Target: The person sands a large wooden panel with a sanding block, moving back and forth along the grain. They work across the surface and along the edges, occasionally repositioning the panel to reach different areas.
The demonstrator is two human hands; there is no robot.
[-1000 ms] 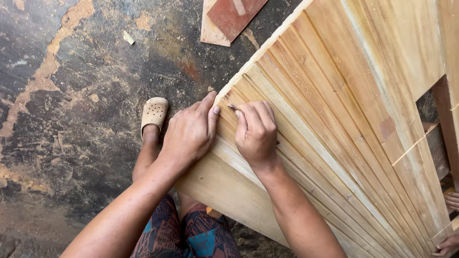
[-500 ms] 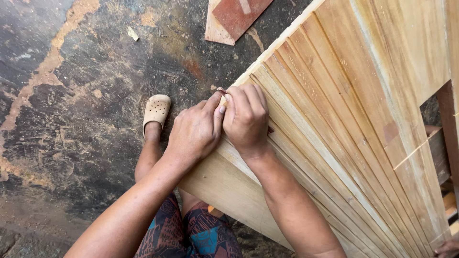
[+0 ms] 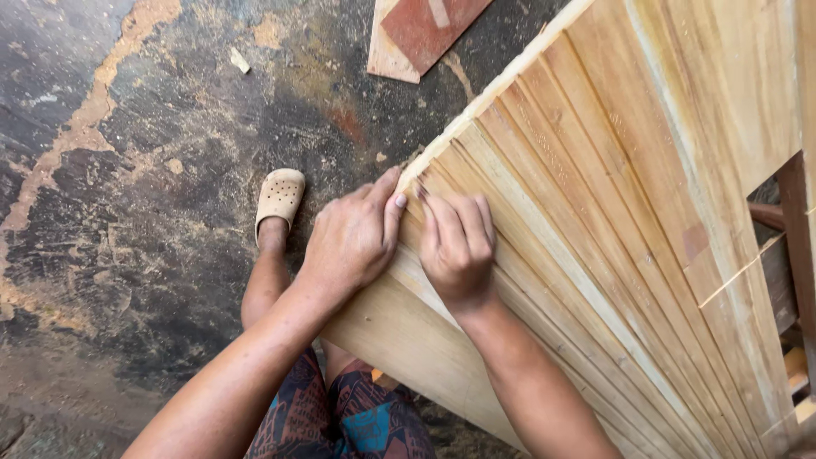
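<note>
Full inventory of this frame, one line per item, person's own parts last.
wooden slat panel: 1, pale tan, many narrow strips side by side, fills the right half, slanting from top to bottom right
wood offcut: 1, reddish-brown with a pale edge, on the floor at top centre
floor: dark, stained, with tan patches and dust, left half
wood chip: 1, pale, on the floor upper left
sandal: 1, beige, perforated, on the person's foot
shorts: patterned, dark with blue and red, bottom centre
left hand: pressed on the panel's near edge
right hand: fingers curled on the slats beside it
</note>
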